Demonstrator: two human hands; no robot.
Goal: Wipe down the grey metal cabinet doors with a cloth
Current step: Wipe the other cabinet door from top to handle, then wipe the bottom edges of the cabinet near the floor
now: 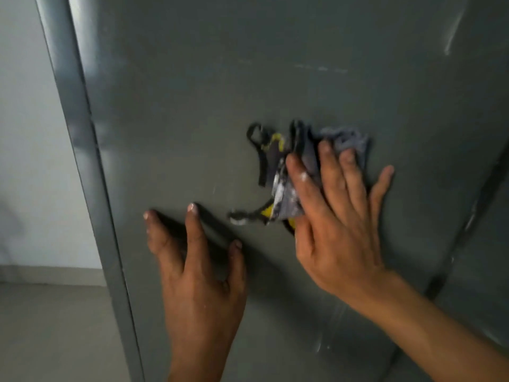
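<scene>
From the head camera, a person's right hand (pixel 336 230) presses a grey, yellow-trimmed cloth (pixel 297 172) flat against the middle of the grey cabinet door (pixel 248 78), its fingers (pixel 330 172) straight, not curled round the fabric. The left hand (pixel 198 271) braces just beside it, splayed and holding nothing. Pale streaks (pixel 319 68) higher up, and the neighbouring door (pixel 484 244) at right, suggest the wiping is only partly done. The cabinet is closed, its contents hidden.

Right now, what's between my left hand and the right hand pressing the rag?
In the head view, bare grey metal cabinet door and a dark frayed strap trailing from the blue-and-yellow patterned rag.
</scene>
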